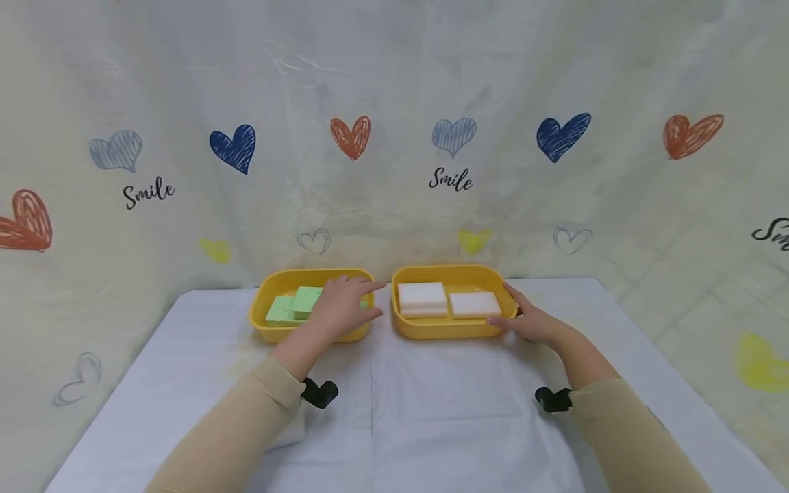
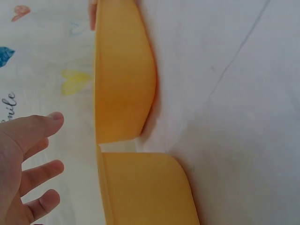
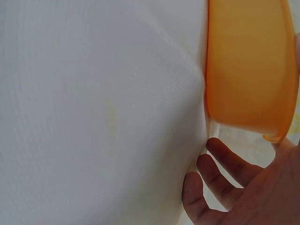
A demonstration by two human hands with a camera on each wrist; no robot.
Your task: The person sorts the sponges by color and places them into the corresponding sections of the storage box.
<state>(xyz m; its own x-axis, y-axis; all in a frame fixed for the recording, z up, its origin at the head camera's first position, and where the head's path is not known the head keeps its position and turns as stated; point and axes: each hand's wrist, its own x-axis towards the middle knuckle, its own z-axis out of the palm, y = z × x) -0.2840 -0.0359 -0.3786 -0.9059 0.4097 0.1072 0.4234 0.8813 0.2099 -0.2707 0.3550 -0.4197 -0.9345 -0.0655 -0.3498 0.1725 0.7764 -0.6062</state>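
In the head view, two yellow plastic trays stand side by side. The left tray [image 1: 265, 332] contains green sponge blocks [image 1: 306, 300], partly covered by my left hand [image 1: 342, 306]. That hand hovers over the tray's right side, fingers spread towards the right tray [image 1: 431, 331] and holding nothing. White sponge blocks [image 1: 422, 299] lie in the right tray. My right hand [image 1: 531, 322] grips this tray's right end, with the thumb over the front rim and a finger at the far corner. Its other fingers hang below the rim in the right wrist view.
A white cloth covers the table [image 1: 431, 411]. Behind the trays hangs a pale sheet [image 1: 394, 205] printed with hearts and "Smile". A flat white item [image 1: 290, 433] lies partly under my left forearm. A narrow gap separates the trays.
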